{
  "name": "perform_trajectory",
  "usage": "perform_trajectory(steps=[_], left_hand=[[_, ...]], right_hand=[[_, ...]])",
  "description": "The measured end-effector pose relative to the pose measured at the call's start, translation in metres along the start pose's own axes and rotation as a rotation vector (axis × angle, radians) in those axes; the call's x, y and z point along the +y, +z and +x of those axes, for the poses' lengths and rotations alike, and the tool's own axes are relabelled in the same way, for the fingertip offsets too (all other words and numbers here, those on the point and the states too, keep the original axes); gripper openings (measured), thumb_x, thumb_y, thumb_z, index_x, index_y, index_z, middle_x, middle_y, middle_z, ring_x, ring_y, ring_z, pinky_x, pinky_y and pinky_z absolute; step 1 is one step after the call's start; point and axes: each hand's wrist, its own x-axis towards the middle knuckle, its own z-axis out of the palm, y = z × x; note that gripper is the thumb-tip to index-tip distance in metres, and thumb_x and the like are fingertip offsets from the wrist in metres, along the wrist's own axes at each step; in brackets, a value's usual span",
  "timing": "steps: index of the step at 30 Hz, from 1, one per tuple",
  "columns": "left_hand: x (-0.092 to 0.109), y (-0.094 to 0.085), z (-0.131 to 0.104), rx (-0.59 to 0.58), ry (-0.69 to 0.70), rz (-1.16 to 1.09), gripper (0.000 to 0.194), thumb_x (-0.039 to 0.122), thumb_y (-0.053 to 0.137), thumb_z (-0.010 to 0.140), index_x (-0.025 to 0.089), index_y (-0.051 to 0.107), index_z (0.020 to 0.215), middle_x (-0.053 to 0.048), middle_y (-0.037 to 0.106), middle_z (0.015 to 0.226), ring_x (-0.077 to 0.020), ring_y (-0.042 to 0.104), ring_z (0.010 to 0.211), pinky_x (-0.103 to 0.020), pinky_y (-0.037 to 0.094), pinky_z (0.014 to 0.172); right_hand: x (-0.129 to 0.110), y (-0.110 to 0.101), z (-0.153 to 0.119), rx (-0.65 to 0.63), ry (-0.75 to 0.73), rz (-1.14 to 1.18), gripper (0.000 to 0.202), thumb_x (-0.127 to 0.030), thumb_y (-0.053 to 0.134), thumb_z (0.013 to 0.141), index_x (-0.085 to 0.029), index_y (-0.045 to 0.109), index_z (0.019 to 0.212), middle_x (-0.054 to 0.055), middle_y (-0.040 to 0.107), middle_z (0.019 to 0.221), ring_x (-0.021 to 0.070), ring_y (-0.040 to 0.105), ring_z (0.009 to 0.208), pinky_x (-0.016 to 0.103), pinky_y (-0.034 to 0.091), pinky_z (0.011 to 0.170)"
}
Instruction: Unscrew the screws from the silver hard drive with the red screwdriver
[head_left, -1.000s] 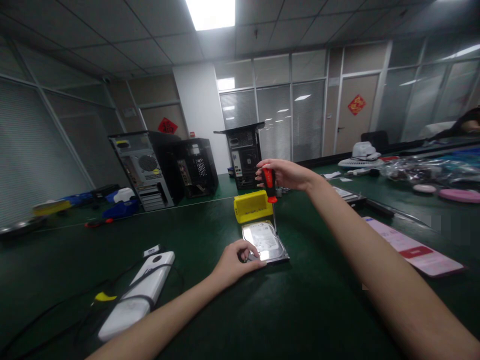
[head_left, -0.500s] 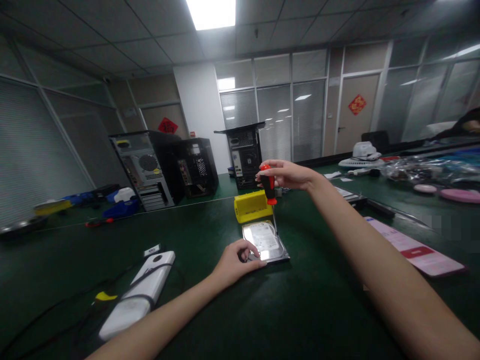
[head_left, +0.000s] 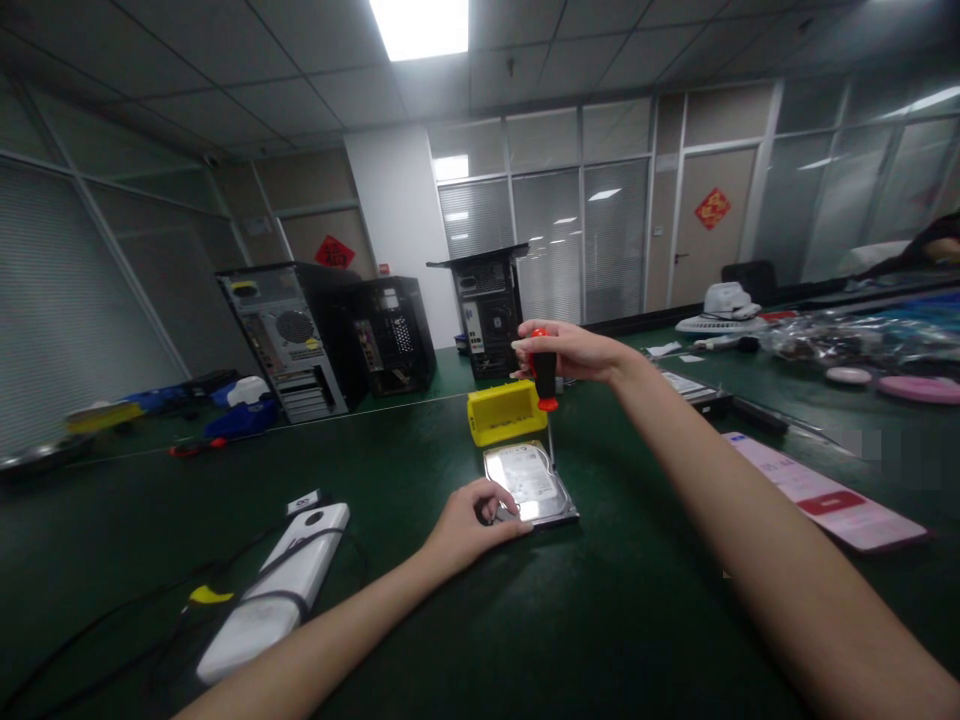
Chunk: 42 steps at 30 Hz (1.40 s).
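Note:
A silver hard drive (head_left: 531, 480) lies flat on the green table, label side up. My left hand (head_left: 480, 515) grips its near left corner, thumb along the front edge and fingers curled over the top. Above the drive, my right hand (head_left: 564, 350) holds a red and black screwdriver (head_left: 547, 380) upright by its handle. The shaft points down to the drive's far right edge; the exact contact at the tip is too small to tell. Just behind the drive stands a yellow bin (head_left: 506, 412) with small dark bits inside.
Computer cases (head_left: 300, 340) stand at the back. A white power strip (head_left: 277, 590) with a black cable lies at the left. On the right are a pink and white box (head_left: 825, 495), another hard drive (head_left: 686, 388) and plastic bags (head_left: 847, 340). A person's arm shows far right.
The screwdriver's handle has turned and shifted slightly right in my right hand, with its black side now facing me. My left hand and the drive have stayed in place.

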Motion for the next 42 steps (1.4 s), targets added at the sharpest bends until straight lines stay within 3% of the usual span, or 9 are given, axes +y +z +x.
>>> perform_trajectory(steps=[8, 17, 21, 25, 29, 33, 42], left_hand=[[0.001, 0.001, -0.001, 0.005, 0.003, 0.022, 0.028, 0.037, 0.074, 0.064, 0.014, 0.065, 0.077, 0.004, 0.044, 0.066, -0.0122, 0.040, 0.061, -0.022, 0.031, 0.056], [0.001, 0.001, -0.001, 0.003, 0.007, 0.031, 0.026, 0.036, 0.073, 0.065, 0.014, 0.065, 0.077, 0.004, 0.044, 0.067, -0.0122, 0.041, 0.062, -0.022, 0.032, 0.057], [0.002, 0.000, 0.000, 0.003, 0.013, 0.042, 0.026, 0.037, 0.073, 0.065, 0.015, 0.065, 0.076, 0.003, 0.044, 0.067, -0.0123, 0.042, 0.063, -0.022, 0.033, 0.058], [0.003, 0.000, 0.000, 0.004, 0.005, 0.046, 0.026, 0.037, 0.073, 0.065, 0.015, 0.064, 0.076, 0.003, 0.044, 0.066, -0.0126, 0.042, 0.063, -0.022, 0.033, 0.058], [0.002, 0.000, 0.000, 0.009, 0.019, 0.040, 0.026, 0.038, 0.073, 0.065, 0.016, 0.065, 0.076, 0.003, 0.045, 0.067, -0.0127, 0.042, 0.063, -0.022, 0.033, 0.058], [0.000, 0.000, 0.000, 0.009, 0.020, 0.036, 0.027, 0.039, 0.073, 0.065, 0.016, 0.065, 0.077, 0.003, 0.045, 0.068, -0.0129, 0.042, 0.063, -0.022, 0.033, 0.058], [-0.002, 0.001, 0.000, 0.006, 0.014, 0.022, 0.028, 0.039, 0.073, 0.065, 0.015, 0.065, 0.077, 0.004, 0.045, 0.066, -0.0125, 0.041, 0.062, -0.022, 0.032, 0.058]], right_hand=[[-0.001, 0.006, 0.001, 0.074, 0.034, -0.045, 0.023, -0.019, 0.076, 0.064, -0.014, 0.055, 0.074, 0.002, 0.065, 0.067, 0.0122, 0.065, 0.070, 0.027, 0.055, 0.076], [-0.004, 0.006, -0.003, -0.002, 0.013, -0.072, 0.018, -0.020, 0.058, 0.082, -0.010, 0.061, 0.097, 0.007, 0.066, 0.085, 0.0131, 0.064, 0.079, 0.027, 0.054, 0.076], [-0.002, 0.008, -0.001, -0.047, -0.030, -0.036, 0.018, -0.023, 0.055, 0.084, -0.013, 0.058, 0.099, 0.003, 0.064, 0.080, 0.0124, 0.064, 0.074, 0.030, 0.054, 0.076], [0.003, 0.009, 0.003, -0.006, -0.050, -0.019, 0.022, -0.022, 0.067, 0.075, -0.018, 0.055, 0.093, -0.001, 0.062, 0.074, 0.0097, 0.062, 0.066, 0.024, 0.054, 0.065], [0.007, 0.007, 0.006, 0.075, -0.022, 0.006, 0.023, -0.022, 0.072, 0.070, -0.018, 0.054, 0.083, -0.002, 0.061, 0.070, 0.0091, 0.063, 0.066, 0.024, 0.055, 0.070], [0.007, 0.003, 0.006, 0.118, -0.010, 0.001, 0.017, -0.020, 0.071, 0.071, -0.015, 0.056, 0.078, 0.000, 0.062, 0.068, 0.0096, 0.063, 0.065, 0.025, 0.055, 0.072], [0.006, 0.001, 0.006, 0.112, 0.008, 0.022, 0.014, -0.024, 0.058, 0.082, -0.014, 0.059, 0.092, 0.004, 0.066, 0.078, 0.0129, 0.064, 0.071, 0.028, 0.055, 0.071]])
